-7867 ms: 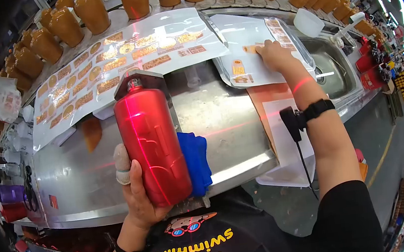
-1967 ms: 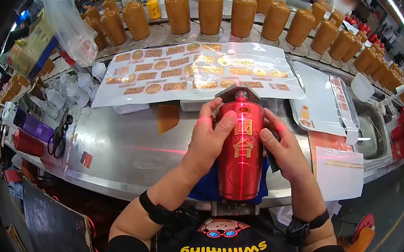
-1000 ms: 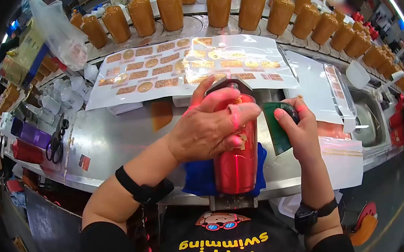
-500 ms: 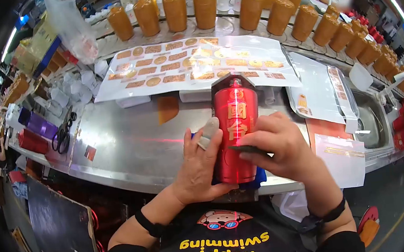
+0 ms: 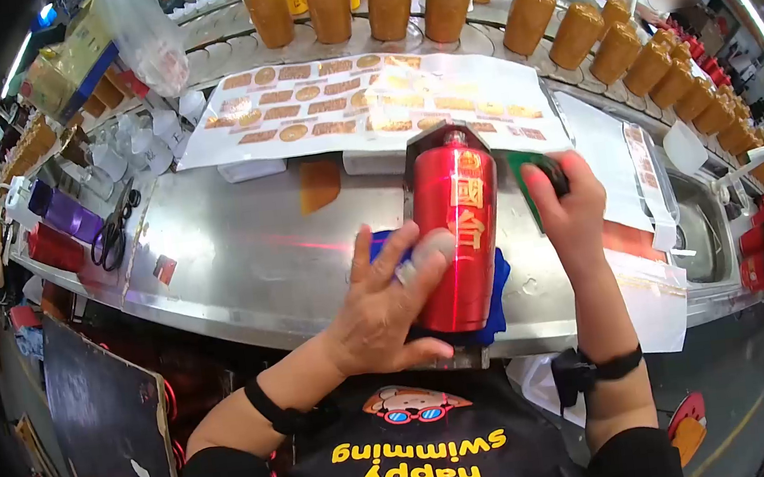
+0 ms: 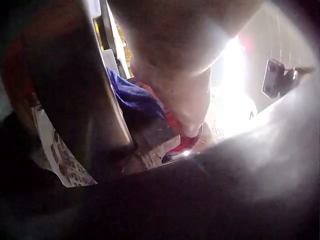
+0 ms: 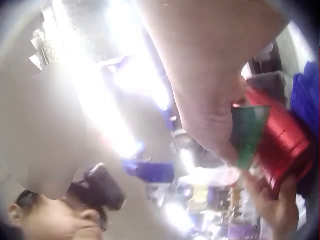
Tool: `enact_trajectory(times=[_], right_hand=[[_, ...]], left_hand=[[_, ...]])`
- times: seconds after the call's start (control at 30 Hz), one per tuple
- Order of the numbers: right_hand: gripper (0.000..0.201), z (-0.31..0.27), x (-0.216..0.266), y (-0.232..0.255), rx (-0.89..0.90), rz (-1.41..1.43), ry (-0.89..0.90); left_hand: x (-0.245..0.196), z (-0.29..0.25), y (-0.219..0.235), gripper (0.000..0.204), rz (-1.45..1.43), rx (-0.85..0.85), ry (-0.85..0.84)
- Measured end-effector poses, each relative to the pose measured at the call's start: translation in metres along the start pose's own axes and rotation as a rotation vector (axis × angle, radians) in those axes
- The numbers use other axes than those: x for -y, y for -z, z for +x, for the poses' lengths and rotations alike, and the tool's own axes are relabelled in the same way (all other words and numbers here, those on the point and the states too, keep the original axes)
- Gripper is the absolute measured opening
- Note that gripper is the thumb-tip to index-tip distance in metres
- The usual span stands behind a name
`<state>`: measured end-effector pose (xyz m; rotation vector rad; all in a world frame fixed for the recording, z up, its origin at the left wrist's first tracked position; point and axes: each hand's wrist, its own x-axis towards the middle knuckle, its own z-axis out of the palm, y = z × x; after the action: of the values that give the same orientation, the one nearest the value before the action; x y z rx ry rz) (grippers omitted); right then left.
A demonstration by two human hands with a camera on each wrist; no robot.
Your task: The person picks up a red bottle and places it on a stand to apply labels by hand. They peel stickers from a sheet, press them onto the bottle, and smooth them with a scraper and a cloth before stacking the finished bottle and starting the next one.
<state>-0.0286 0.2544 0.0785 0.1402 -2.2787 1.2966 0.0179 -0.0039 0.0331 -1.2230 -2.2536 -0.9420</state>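
Note:
A red bottle (image 5: 465, 267) with gold characters leans on a dark angled holder in the middle of the head view, a blue cloth (image 5: 499, 296) beneath it. My left hand (image 5: 377, 319) rests along the bottle's lower left side, its fingers spread; a pale cot (image 5: 430, 250) covers one finger over the red surface. To the right of the bottle and apart from it, my right hand (image 5: 576, 207) pinches a green scraper (image 5: 524, 186) with a dark grip part. In the right wrist view the green blade (image 7: 247, 135) overlaps the red bottle (image 7: 287, 145).
Behind the bottle lies a large sheet of gold stickers (image 5: 310, 105). Brown bottles (image 5: 392, 2) line the conveyor at the back. A white tray (image 5: 601, 133) and a sink (image 5: 707, 239) are at right; scissors (image 5: 113, 233) and a purple container (image 5: 63, 213) at left.
Half a second ago my right hand was at the lower bottle front with the scraper; it has moved up and right, off it. Earlier that hand touched a sticker on the tray, and the characters were not visible.

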Motion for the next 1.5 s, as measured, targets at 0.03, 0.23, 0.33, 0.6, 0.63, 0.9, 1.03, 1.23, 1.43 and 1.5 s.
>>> enact_trajectory(times=[0.03, 0.23, 0.33, 0.6, 0.63, 0.9, 1.03, 1.23, 1.43, 1.5], right_hand=[[0.020, -0.009, 0.000, 0.004, -0.023, 0.062, -0.095], [0.019, -0.027, -0.020, 0.016, -0.033, 0.164, -0.155], [0.027, 0.018, -0.022, 0.039, 0.043, -0.037, -0.216], [0.033, 0.127, -0.106, 0.018, 0.627, -1.073, 0.053], [0.032, 0.134, -0.110, 0.016, 0.645, -1.117, 0.029], [0.054, 0.195, -0.156, 0.022, 0.400, -1.027, -0.290], [0.058, 0.222, -0.198, 0.026, 0.479, -1.070, -0.348], [0.027, 0.214, -0.156, 0.023, 0.374, -1.217, 0.004], [0.018, 0.196, -0.016, 0.027, 0.297, -0.857, 0.529], [0.020, 0.186, 0.040, 0.028, 0.367, -0.825, 0.534]], left_hand=[[0.006, 0.008, 0.003, 0.082, 0.018, 0.045, -0.053], [0.065, 0.091, 0.009, 0.067, -0.015, 0.126, -0.151], [0.084, 0.114, 0.003, 0.058, 0.011, 0.099, -0.213], [0.073, 0.088, 0.001, 0.055, -0.035, 0.013, -0.108], [0.074, 0.086, 0.001, 0.054, -0.034, 0.022, -0.102], [0.076, 0.086, 0.003, 0.055, -0.048, 0.074, -0.093], [0.077, 0.084, 0.003, 0.055, -0.052, 0.061, -0.095], [0.073, 0.079, 0.008, 0.053, -0.076, 0.019, -0.072], [0.081, 0.088, 0.023, 0.054, -0.306, -0.155, 0.158], [0.086, 0.108, 0.031, 0.058, -0.425, -0.211, 0.242]])
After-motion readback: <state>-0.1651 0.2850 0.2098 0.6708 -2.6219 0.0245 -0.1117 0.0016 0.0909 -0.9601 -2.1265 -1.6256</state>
